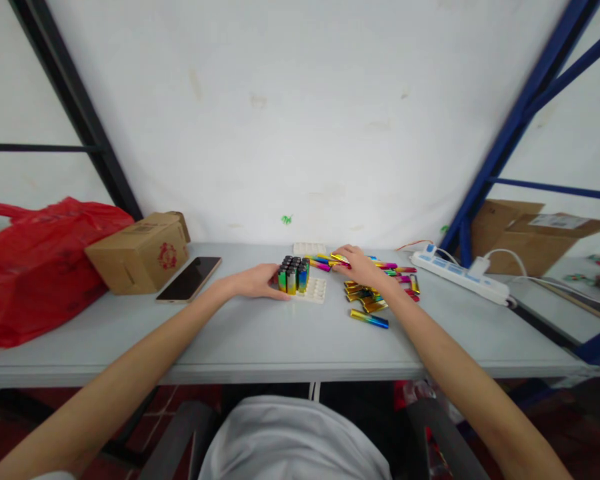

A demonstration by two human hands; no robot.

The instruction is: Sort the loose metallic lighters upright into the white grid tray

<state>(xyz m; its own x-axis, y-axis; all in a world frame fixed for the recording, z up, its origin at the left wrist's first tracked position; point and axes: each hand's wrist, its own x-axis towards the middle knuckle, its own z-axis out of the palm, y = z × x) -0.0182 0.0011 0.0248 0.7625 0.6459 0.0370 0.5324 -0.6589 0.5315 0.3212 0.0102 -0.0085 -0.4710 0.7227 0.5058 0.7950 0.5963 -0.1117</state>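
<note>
A scuffed white wall (300,120) backs a pale grey table (260,340). A black frame (79,113) stands left and blue racking (523,113) right. The dim floor (147,420) below looks like reddish tile.

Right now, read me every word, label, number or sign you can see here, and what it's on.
No text is readable.
Small cardboard box: red printed emblem on its side, too blurred to read.
Cardboard box on the right: white label, too small to read.
Wall: small green mark, not legible.
Phone: screen dark, no text.
</note>
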